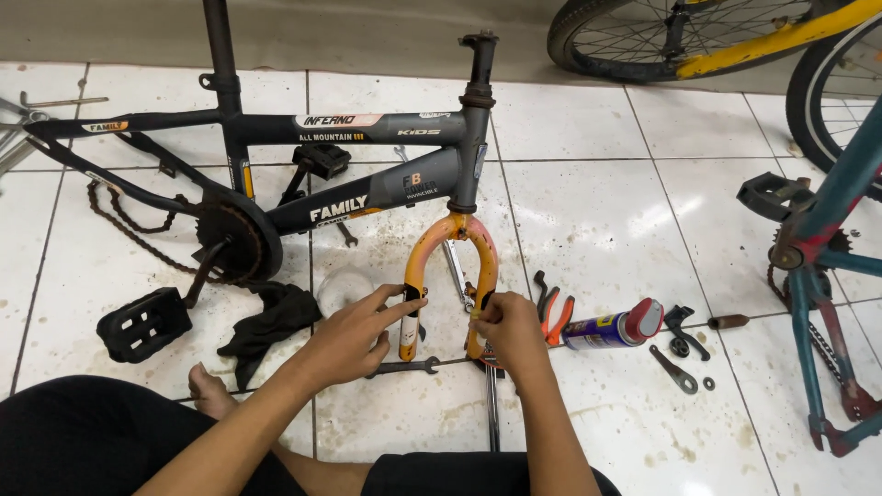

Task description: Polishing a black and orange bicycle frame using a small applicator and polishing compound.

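Orange fork (452,241): two curved blades, paint worn and scuffed, crown seated under the head tube of the dark grey bicycle frame (367,174). The frame lies flat on the white tiled floor with no wheels fitted. The fork blades point toward the person, their ends resting near a flat spanner (404,367).

Bright, even overhead light; no hard shadows. White tiled floor (597,230) glossy, soft sheen toward its far right part, faint reflections of black bicycle frame (367,138) beneath it. Short soft shadows under orange fork (450,276), spray can (611,328), black pedal (144,323). Focus sharp at centre; both hands crisp, no motion blur. Wide-angle bend at edges: tile lines curve, teal bicycle (827,276) at right leans and stretches. Dark lap at bottom underexposed, detail lost.
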